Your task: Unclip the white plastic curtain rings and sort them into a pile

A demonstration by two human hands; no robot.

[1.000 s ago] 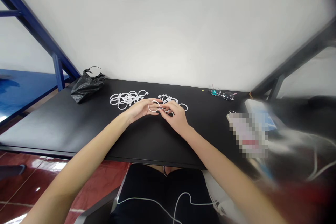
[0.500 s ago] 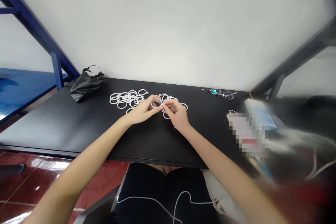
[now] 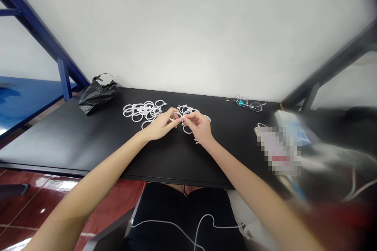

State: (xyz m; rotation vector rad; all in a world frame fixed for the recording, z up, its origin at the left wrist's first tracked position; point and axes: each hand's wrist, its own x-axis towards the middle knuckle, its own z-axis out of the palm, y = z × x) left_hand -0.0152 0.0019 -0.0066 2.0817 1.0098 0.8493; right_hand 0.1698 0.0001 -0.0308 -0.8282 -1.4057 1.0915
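Note:
Between my two hands, just above the table, is a thin white ring (image 3: 172,119) with its closure part at the fingertips. My left hand (image 3: 160,124) pinches it from the left, thumb in front and fingers behind. On the other side, my right hand (image 3: 199,126) pinches the ring's right end with thumb and index finger; that small joint is mostly hidden. A pile of white rings with small knobs (image 3: 144,110) lies beyond my left hand. More white rings (image 3: 188,108) lie behind and under my right hand, partly covered by it.
On the black table (image 3: 97,141) a crumpled black plastic bag (image 3: 98,93) rests at the back left. Eyeglasses (image 3: 250,105) lie at the back right. A blurred phone-like object (image 3: 277,151) and a white box (image 3: 290,125) are at the right. A white cable (image 3: 165,222) crosses my lap.
The held ring has tilted and now looks flatter. My right hand has shifted slightly, showing more of a small white piece below it. Both hands keep their pinch.

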